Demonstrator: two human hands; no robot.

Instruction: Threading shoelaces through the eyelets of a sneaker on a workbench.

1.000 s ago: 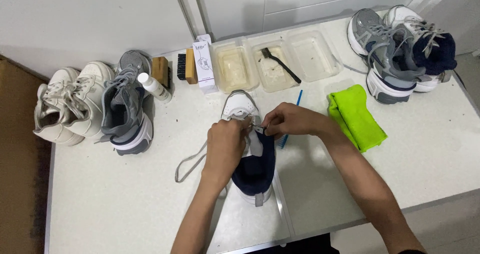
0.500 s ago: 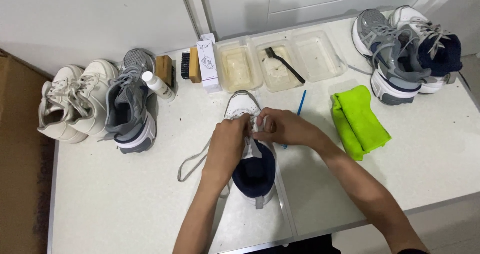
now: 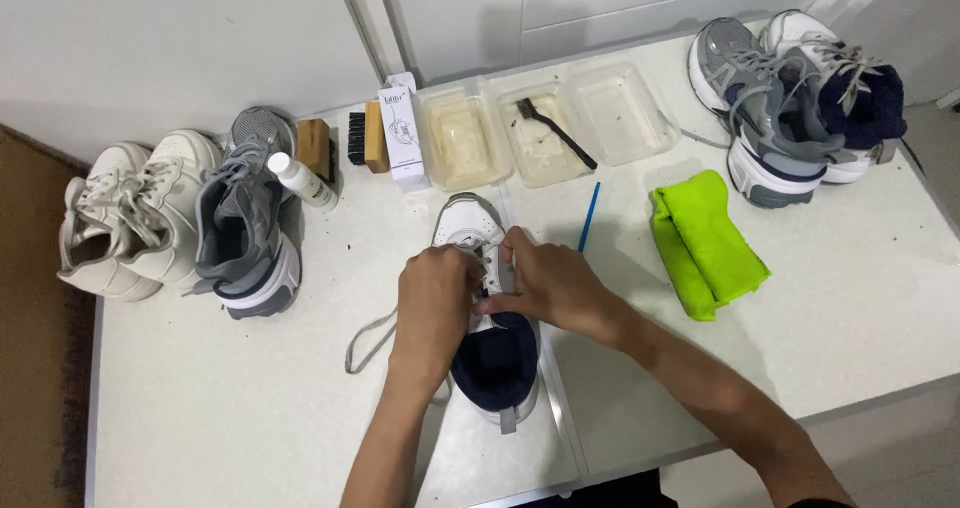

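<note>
A big white counter under everything. On its left edge, two cream shoes and a grey shoe side by side; at the far right corner, a heap of grey, white and dark blue shoes. Along the back wall, three clear tubs in a row, the middle one with a black brush inside. Beside the tubs, a bright green cloth, folded. In the middle, a white shoe with a dark blue inside, toe toward the wall. Both hands on top of that shoe: left hand and right hand close together, fingers pinched on the lace, its loose grey end trailing off to the left. Near the back, a white box, two wooden brushes, a small white bottle, a thin blue stick
</note>
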